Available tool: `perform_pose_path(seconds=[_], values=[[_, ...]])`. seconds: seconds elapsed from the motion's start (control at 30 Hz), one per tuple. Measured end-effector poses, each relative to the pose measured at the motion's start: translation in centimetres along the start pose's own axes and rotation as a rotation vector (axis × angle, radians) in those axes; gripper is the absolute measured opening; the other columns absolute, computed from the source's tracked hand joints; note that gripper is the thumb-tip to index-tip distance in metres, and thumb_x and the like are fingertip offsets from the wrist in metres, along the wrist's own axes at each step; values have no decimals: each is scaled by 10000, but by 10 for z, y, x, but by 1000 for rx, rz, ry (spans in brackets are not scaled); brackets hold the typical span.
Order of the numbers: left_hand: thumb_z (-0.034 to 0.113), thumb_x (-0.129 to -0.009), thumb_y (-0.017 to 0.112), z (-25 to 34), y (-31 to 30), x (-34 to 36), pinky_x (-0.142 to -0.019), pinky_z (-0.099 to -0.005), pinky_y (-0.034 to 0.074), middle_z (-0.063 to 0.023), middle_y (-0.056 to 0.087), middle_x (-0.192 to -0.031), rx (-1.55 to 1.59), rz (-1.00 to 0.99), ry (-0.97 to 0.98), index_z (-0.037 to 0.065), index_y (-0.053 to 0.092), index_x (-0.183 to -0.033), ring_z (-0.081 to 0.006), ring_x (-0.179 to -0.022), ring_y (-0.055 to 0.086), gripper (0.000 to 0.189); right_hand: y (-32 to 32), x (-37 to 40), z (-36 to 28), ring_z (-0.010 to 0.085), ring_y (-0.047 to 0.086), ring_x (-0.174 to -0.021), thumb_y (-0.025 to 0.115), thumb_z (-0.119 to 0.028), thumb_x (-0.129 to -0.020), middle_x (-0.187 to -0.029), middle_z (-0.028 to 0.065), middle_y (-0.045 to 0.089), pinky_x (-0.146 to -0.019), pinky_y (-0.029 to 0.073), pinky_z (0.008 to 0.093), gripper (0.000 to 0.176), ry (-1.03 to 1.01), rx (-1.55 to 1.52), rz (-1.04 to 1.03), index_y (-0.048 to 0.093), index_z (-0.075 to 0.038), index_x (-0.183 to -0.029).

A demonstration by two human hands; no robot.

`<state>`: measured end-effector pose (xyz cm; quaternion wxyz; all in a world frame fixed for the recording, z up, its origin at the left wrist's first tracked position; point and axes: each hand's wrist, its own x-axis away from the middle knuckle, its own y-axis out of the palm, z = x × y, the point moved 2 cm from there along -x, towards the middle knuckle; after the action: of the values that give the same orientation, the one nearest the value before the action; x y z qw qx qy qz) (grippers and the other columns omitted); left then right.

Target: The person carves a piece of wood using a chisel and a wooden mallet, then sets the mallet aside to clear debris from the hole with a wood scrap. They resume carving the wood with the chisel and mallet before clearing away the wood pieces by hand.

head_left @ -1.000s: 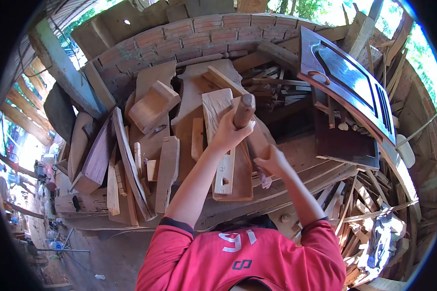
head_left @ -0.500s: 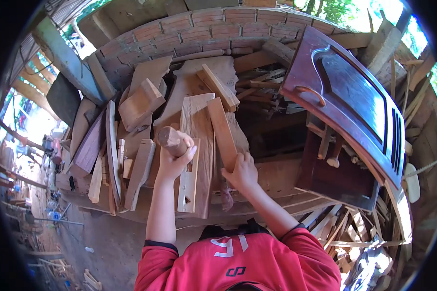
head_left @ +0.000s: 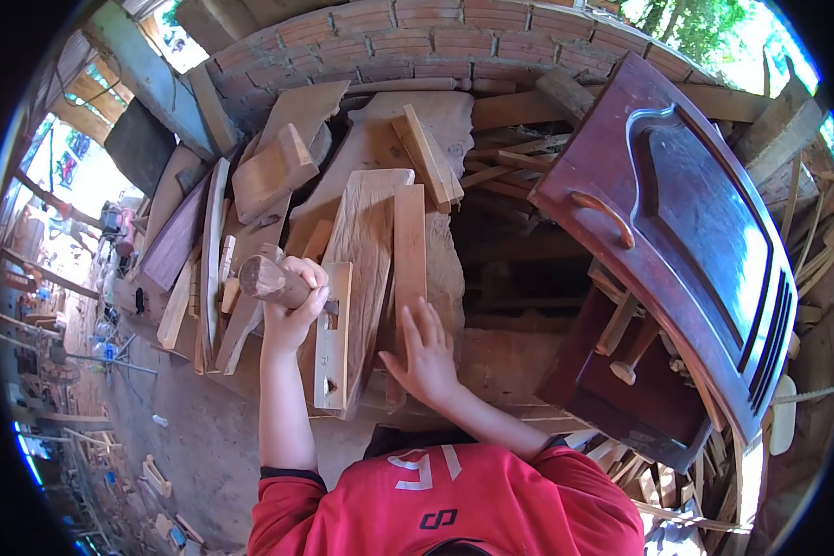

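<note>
The left hand, left of the plank, is wrapped round 1 wooden club, blunt end facing the camera. A slotted bar lies along the plank's lower left edge, just beside that hand. The right hand, right of the plank, has its fingers spread at the near end of a strip; I cannot tell whether it touches. The strip lies at the plank's right side. The door leans well right of the plank.
</note>
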<state>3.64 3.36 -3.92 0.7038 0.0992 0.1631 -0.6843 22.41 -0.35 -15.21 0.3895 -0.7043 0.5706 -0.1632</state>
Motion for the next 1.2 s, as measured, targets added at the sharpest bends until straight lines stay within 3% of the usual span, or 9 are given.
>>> perform_pose_path(seconds=[0.07,0.1,0.3,0.7,1.03,1.2], values=[[-48,-753,545,2,1,-1,-658,-232,363,-32,467,-776,12,-11,-3,86,421,-824,-96,-728,442,195,1,0,-4,379,269,-1293,667,-368,-742,-1395,224,250,-964,318,534,768,-119,-43,-34,318,-43,-1345],[-46,-754,540,1,0,-1,-664,-236,366,-37,465,-775,12,-18,-1,83,420,-826,-106,-735,447,190,2,0,-5,376,237,-1312,660,-356,-751,-1403,217,236,-980,276,578,755,-101,-82,-86,312,-64,-1353],[-54,-747,541,1,3,0,-672,-253,375,-47,467,-768,9,-9,15,82,417,-823,-125,-737,454,199,11,-11,3,362,209,-1329,652,-339,-759,-1419,200,214,-948,236,667,722,-97,-120,-132,324,-84,-1349],[-59,-706,544,1,10,-7,-647,-268,381,-48,466,-727,29,-25,57,83,421,-793,-148,-696,450,206,22,-22,14,278,226,-1342,667,-287,-720,-1415,121,292,-954,226,660,674,-158,-68,-155,398,-104,-1310],[-71,-701,546,2,18,-12,-626,-267,380,-50,471,-718,-25,-93,85,83,429,-784,-150,-678,451,211,21,-22,15,270,232,-1341,673,-284,-710,-1418,111,290,-956,208,662,680,-146,-91,-160,400,-117,-1310],[-68,-710,537,3,14,-9,-639,-264,380,-49,474,-734,3,-70,48,85,426,-795,-149,-699,452,206,21,-26,19,287,323,-1285,668,-346,-737,-1368,116,353,-932,184,696,675,-120,-165,-68,401,-91,-1303]])
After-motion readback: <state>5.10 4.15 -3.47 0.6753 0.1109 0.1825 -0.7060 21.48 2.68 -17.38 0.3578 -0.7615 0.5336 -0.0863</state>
